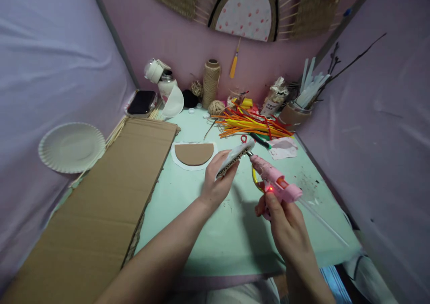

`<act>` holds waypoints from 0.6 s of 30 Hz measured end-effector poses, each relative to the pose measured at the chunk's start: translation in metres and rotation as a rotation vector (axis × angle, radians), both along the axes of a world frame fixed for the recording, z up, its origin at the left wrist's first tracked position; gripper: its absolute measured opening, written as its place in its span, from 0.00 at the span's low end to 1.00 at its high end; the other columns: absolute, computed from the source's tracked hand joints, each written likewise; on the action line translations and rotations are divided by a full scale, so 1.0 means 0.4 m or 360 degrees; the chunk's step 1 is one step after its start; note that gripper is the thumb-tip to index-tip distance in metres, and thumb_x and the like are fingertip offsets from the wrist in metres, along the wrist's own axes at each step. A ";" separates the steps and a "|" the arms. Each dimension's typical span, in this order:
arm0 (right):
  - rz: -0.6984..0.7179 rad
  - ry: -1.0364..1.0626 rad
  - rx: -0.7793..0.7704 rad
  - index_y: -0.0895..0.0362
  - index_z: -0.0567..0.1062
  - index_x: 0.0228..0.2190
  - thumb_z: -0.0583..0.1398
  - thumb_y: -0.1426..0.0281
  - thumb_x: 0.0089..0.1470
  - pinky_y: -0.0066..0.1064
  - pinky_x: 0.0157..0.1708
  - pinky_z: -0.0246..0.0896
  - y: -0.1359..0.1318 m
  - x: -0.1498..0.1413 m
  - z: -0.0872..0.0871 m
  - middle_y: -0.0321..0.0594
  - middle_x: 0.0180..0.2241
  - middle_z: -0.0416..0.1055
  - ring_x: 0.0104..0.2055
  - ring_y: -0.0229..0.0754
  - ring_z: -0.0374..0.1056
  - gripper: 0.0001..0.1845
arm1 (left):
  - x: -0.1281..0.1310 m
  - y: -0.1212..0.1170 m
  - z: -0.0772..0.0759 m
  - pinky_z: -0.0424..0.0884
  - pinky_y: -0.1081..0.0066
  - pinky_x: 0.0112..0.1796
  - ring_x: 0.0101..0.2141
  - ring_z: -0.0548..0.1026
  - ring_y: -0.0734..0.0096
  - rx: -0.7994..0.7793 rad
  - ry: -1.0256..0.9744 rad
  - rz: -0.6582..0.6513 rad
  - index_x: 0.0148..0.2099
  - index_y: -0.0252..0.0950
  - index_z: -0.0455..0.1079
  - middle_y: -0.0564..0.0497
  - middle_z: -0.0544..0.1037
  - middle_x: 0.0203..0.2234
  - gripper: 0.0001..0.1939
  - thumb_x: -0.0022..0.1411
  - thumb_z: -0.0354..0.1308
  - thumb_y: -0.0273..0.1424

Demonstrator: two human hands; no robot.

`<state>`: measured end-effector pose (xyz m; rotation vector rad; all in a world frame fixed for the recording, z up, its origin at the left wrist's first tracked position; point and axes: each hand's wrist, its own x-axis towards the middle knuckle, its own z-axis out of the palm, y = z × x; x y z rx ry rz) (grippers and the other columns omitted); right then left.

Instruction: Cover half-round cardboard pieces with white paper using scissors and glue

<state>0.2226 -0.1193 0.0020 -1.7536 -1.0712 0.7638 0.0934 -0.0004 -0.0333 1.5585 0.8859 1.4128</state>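
My left hand point(220, 176) grips a cardboard piece with white covering point(237, 155), lifted above the table and tilted so its corrugated edge shows. In my right hand point(285, 214) is a pink hot glue gun point(273, 178) with a red light lit on its side. Its metal nozzle meets the edge of the covered piece, and a clear glue stick point(322, 221) trails from its back. Left of my left hand, a brown cardboard half-circle point(194, 154) lies on a slightly larger white half-circle. Behind the glue gun, a yellow-handled tool point(255, 178) is partly hidden.
A long cardboard sheet point(101, 196) covers the table's left side, with a paper plate point(71, 147) beyond it. Orange and yellow pipe cleaners point(248, 123), a twine spool point(211, 84), an open bottle point(167, 86) and a jar of glue sticks point(295, 113) stand or lie at the back.
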 end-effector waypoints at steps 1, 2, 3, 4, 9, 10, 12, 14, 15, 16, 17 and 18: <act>-0.0023 -0.0022 -0.0005 0.56 0.71 0.23 0.54 0.44 0.57 0.33 0.28 0.58 0.003 -0.004 0.002 0.41 0.24 0.71 0.27 0.41 0.64 0.29 | -0.001 0.001 0.000 0.71 0.66 0.49 0.45 0.77 0.65 0.0056 0.0005 0.0003 0.47 0.41 0.76 0.48 0.80 0.43 0.11 0.64 0.58 0.35; -0.0038 -0.0038 -0.0002 0.56 0.71 0.23 0.54 0.44 0.57 0.33 0.28 0.59 0.006 -0.008 0.003 0.41 0.25 0.72 0.27 0.41 0.64 0.29 | -0.001 0.001 0.001 0.71 0.66 0.49 0.44 0.77 0.66 0.0104 0.0006 0.0004 0.48 0.41 0.76 0.48 0.80 0.43 0.11 0.64 0.58 0.34; -0.0044 -0.0054 0.0008 0.56 0.71 0.23 0.53 0.43 0.57 0.33 0.28 0.59 0.009 -0.011 0.005 0.41 0.26 0.72 0.27 0.41 0.64 0.29 | -0.001 0.002 0.002 0.71 0.67 0.48 0.44 0.77 0.66 0.0143 0.0007 0.0002 0.48 0.41 0.75 0.48 0.80 0.43 0.11 0.64 0.58 0.34; -0.0045 -0.0073 0.0018 0.55 0.71 0.23 0.53 0.43 0.57 0.33 0.28 0.59 0.012 -0.014 0.007 0.41 0.25 0.72 0.26 0.41 0.64 0.29 | -0.001 0.001 0.004 0.71 0.67 0.48 0.44 0.77 0.66 0.0175 0.0008 -0.0001 0.49 0.41 0.75 0.48 0.80 0.43 0.12 0.65 0.58 0.33; -0.0050 -0.0162 0.0065 0.54 0.70 0.24 0.53 0.44 0.57 0.33 0.26 0.59 0.022 -0.022 0.015 0.38 0.20 0.68 0.23 0.41 0.62 0.28 | 0.004 0.000 0.007 0.72 0.67 0.47 0.44 0.77 0.67 0.0275 -0.0010 0.0023 0.51 0.42 0.74 0.48 0.80 0.43 0.12 0.65 0.57 0.32; -0.0047 -0.0168 0.0060 0.54 0.70 0.24 0.52 0.44 0.57 0.33 0.26 0.59 0.023 -0.023 0.015 0.38 0.20 0.68 0.23 0.41 0.62 0.28 | 0.005 0.000 0.007 0.72 0.67 0.47 0.44 0.77 0.67 0.0285 -0.0015 0.0025 0.51 0.42 0.74 0.48 0.80 0.43 0.12 0.65 0.57 0.32; -0.0044 -0.0174 0.0039 0.54 0.70 0.23 0.52 0.43 0.57 0.34 0.26 0.59 0.023 -0.022 0.012 0.38 0.21 0.68 0.24 0.41 0.62 0.28 | 0.006 0.001 0.007 0.72 0.67 0.47 0.43 0.77 0.68 0.0303 -0.0023 0.0019 0.51 0.42 0.74 0.48 0.80 0.43 0.13 0.65 0.57 0.32; -0.0044 -0.0179 0.0021 0.54 0.70 0.24 0.51 0.43 0.57 0.34 0.26 0.59 0.023 -0.021 0.009 0.38 0.21 0.69 0.24 0.41 0.63 0.29 | 0.006 0.002 0.006 0.72 0.67 0.47 0.43 0.77 0.68 0.0309 -0.0024 0.0013 0.51 0.42 0.74 0.48 0.79 0.43 0.13 0.66 0.57 0.31; -0.0041 -0.0183 0.0017 0.54 0.70 0.24 0.51 0.43 0.57 0.34 0.26 0.59 0.023 -0.020 0.007 0.38 0.21 0.69 0.24 0.41 0.63 0.29 | 0.006 0.003 0.005 0.72 0.67 0.47 0.43 0.77 0.68 0.0311 -0.0022 0.0009 0.51 0.42 0.74 0.48 0.79 0.43 0.13 0.66 0.57 0.31; -0.0035 -0.0187 0.0014 0.54 0.70 0.24 0.51 0.43 0.57 0.34 0.26 0.59 0.022 -0.020 0.006 0.38 0.21 0.69 0.24 0.41 0.63 0.29 | 0.005 0.003 0.005 0.72 0.67 0.47 0.43 0.77 0.68 0.0310 -0.0018 0.0005 0.51 0.42 0.74 0.48 0.80 0.43 0.13 0.66 0.57 0.31; -0.0027 -0.0189 0.0014 0.54 0.70 0.24 0.51 0.43 0.58 0.34 0.26 0.59 0.022 -0.019 0.004 0.38 0.21 0.69 0.24 0.41 0.63 0.29 | 0.005 0.004 0.005 0.72 0.67 0.47 0.44 0.77 0.68 0.0311 -0.0012 0.0002 0.51 0.42 0.74 0.48 0.80 0.43 0.13 0.66 0.57 0.31; -0.0019 -0.0188 0.0014 0.54 0.70 0.24 0.51 0.43 0.58 0.34 0.27 0.59 0.022 -0.019 0.003 0.38 0.21 0.69 0.24 0.41 0.63 0.29 | 0.004 0.004 0.005 0.72 0.67 0.47 0.44 0.77 0.68 0.0312 -0.0004 0.0002 0.51 0.42 0.74 0.48 0.79 0.43 0.13 0.66 0.57 0.31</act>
